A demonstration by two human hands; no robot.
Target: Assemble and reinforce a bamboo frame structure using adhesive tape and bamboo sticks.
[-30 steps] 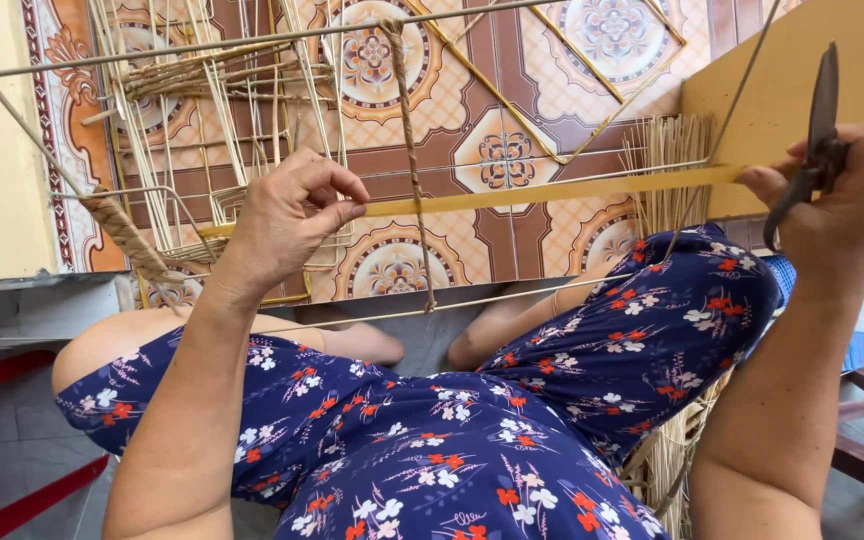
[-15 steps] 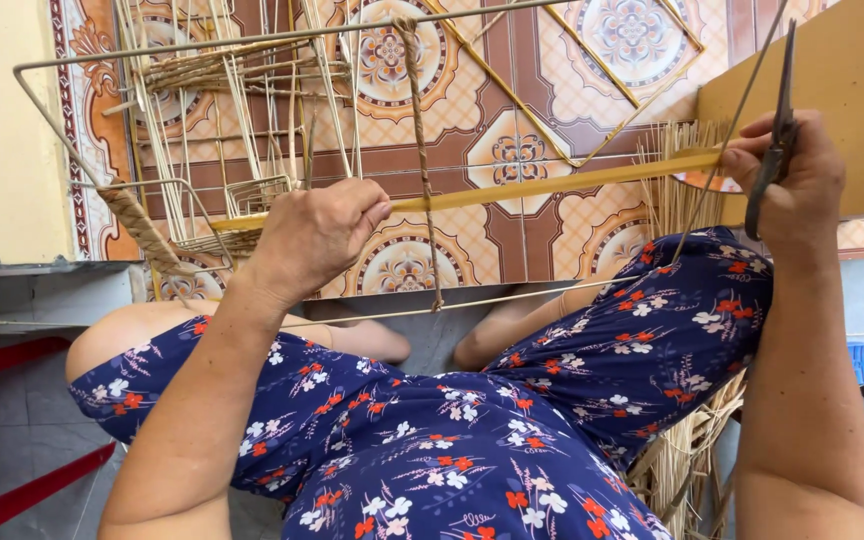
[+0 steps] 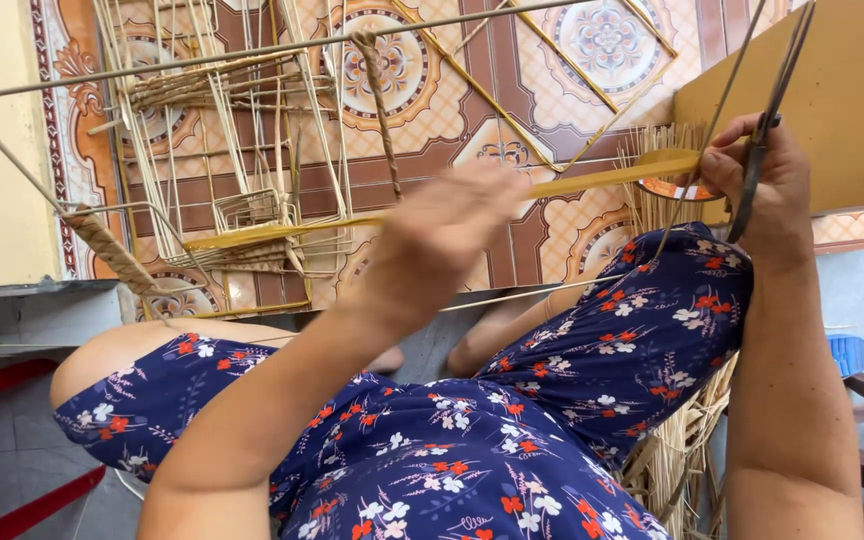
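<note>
A long, flat yellow cane strip (image 3: 432, 207) runs almost level across a bent grey wire basket frame (image 3: 12, 150), its long axis lying from about eight o'clock to two o'clock, the higher end pointing toward the upper right. That end sits in the right hand (image 3: 757, 185), which is closed around the strip and also around a pair of dark metal scissors (image 3: 767, 120); the scissors stand steeply, blades aimed up toward one o'clock. The right forearm rises nearly straight from the bottom edge at five o'clock, wrist bent slightly inward.

The left hand (image 3: 442, 240), blurred, hovers at the middle of the strip, fingers curled downward over it; whether it pinches the strip or only brushes it cannot be told. Its forearm slants up from seven o'clock toward the centre.

The frame's top rail crosses the upper part of the view, a twisted brown fibre cord (image 3: 377, 100) hanging from it at twelve o'clock and a thicker wrapped corner (image 3: 107, 250) at nine o'clock. Pale upright reed stakes (image 3: 242, 130) fill the frame's left half. Below lies a navy dress with red and white flowers (image 3: 472, 440) over raised knees, loose straw bundles (image 3: 677, 450) at four o'clock, and a patterned orange and brown tiled floor (image 3: 512, 60) behind.
</note>
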